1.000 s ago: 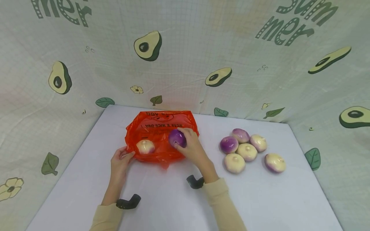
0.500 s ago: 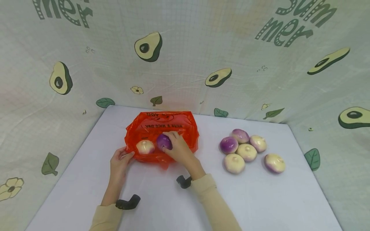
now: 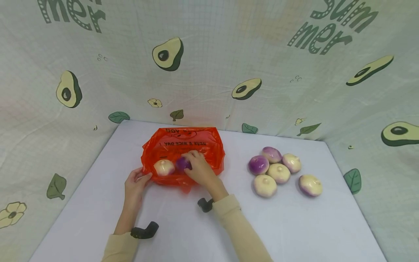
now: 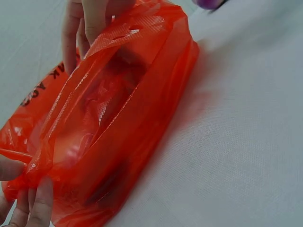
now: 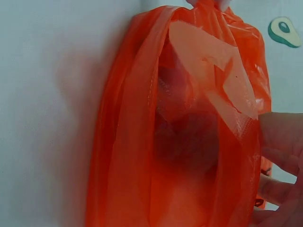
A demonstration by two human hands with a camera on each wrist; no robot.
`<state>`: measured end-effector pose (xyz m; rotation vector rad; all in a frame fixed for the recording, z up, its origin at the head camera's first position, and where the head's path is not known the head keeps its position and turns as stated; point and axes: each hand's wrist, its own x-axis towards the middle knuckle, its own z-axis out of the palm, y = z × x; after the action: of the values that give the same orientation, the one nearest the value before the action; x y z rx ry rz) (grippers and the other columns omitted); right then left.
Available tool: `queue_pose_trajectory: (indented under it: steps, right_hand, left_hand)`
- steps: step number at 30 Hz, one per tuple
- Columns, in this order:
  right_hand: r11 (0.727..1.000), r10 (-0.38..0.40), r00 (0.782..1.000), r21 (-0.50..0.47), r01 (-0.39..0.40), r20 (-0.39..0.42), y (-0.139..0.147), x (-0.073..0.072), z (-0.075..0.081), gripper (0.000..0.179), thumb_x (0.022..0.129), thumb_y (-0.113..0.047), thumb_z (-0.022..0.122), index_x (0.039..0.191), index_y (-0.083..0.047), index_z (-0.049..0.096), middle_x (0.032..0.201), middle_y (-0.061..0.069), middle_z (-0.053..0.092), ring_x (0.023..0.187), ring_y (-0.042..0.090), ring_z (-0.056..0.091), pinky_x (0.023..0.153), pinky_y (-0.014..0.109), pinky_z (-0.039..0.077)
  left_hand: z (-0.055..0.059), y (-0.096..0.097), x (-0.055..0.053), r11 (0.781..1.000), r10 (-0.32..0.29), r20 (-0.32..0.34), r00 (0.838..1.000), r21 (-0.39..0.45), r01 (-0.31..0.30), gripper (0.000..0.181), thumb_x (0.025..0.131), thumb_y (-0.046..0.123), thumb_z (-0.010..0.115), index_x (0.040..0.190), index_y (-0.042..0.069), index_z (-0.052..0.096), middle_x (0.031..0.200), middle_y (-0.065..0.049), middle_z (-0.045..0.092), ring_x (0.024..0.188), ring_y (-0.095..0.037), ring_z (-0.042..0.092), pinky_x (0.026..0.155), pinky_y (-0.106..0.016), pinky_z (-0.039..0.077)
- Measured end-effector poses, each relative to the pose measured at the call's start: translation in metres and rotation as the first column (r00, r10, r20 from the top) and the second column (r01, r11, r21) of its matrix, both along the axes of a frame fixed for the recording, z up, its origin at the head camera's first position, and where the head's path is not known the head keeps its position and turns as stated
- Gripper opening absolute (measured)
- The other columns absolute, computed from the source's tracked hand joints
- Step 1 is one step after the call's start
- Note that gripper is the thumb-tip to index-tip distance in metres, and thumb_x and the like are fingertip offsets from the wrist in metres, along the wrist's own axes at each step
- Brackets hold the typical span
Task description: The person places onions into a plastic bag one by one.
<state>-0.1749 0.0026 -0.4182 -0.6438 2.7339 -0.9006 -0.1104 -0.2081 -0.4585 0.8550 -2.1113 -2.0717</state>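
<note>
A red plastic bag (image 3: 171,180) with black print lies on the table, its mouth held open toward me. The left hand (image 3: 134,183) pinches the bag's left edge between thumb and fingers, as the left wrist view also shows. Inside the bag sits a cream turnip (image 3: 163,167) with a purple side. Just right of it is a purple turnip (image 3: 183,164), which the right hand (image 3: 201,170) grips low in the bag. Red plastic hides that turnip in the right wrist view, where the right fingers (image 5: 279,142) show beyond the bag's edge.
Several turnips (image 3: 279,173) sit in a cluster on the right of the white table (image 3: 294,225). A single turnip (image 3: 310,185) lies a little apart from them. Behind the table hangs a cloth (image 3: 203,54) printed with avocados.
The right hand has carried the purple turnip leftward and down into the bag, beside the cream one. The left hand keeps its hold on the bag's edge.
</note>
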Motion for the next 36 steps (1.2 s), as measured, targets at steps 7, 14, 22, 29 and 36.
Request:
queue_pose_trajectory:
  steps: [7,14,22,29,36]
  right_hand:
    - [1.000,-0.001,1.000,0.029,0.001,0.007,-0.002,-0.001,-0.003,0.041,0.089,-0.018,0.061,0.129,-0.018,0.052,0.130,0.004,0.050,0.124,0.022,0.046,0.099,0.038,0.047]
    - [1.000,-0.001,1.000,0.009,0.001,0.019,-0.001,0.000,-0.006,0.040,0.089,-0.019,0.062,0.128,-0.017,0.053,0.128,0.003,0.051,0.121,0.020,0.048,0.098,0.035,0.047]
    - [0.999,0.034,0.999,-0.029,-0.033,0.023,0.004,0.003,-0.004,0.036,0.092,-0.021,0.058,0.127,-0.017,0.054,0.124,0.000,0.055,0.117,0.016,0.053,0.098,0.033,0.047]
    - [0.996,0.048,0.998,-0.080,-0.045,0.031,0.013,0.007,-0.001,0.034,0.093,-0.021,0.056,0.127,-0.017,0.054,0.126,0.000,0.057,0.116,0.017,0.053,0.097,0.035,0.048]
    - [0.995,-0.008,1.000,-0.101,0.008,-0.004,0.030,0.015,0.003,0.035,0.092,-0.023,0.057,0.127,-0.019,0.054,0.124,-0.001,0.056,0.119,0.017,0.051,0.098,0.037,0.048]
  left_hand:
    - [-0.001,-0.001,0.001,1.000,-0.014,0.008,1.000,-0.013,0.014,0.048,0.090,0.025,0.060,0.132,0.009,0.042,0.112,0.000,0.049,0.087,0.001,0.055,0.085,-0.017,0.051]
    - [-0.001,0.000,0.002,1.000,-0.014,0.014,1.000,-0.016,0.014,0.050,0.090,0.026,0.061,0.133,0.009,0.041,0.113,-0.001,0.049,0.086,0.001,0.055,0.090,-0.022,0.050]
    - [-0.001,0.000,0.002,1.000,-0.003,0.007,1.000,-0.010,0.003,0.048,0.090,0.024,0.061,0.132,0.009,0.042,0.110,0.000,0.049,0.086,0.001,0.056,0.089,-0.021,0.050]
    - [-0.003,0.000,0.001,1.000,0.001,-0.001,1.000,-0.010,-0.001,0.047,0.090,0.023,0.061,0.130,0.008,0.043,0.107,0.002,0.050,0.084,0.002,0.056,0.086,-0.018,0.051]
    - [-0.004,0.000,0.002,1.000,0.017,-0.026,1.000,-0.006,-0.017,0.045,0.089,0.018,0.061,0.128,0.006,0.044,0.099,0.006,0.052,0.082,0.001,0.057,0.080,-0.015,0.052]
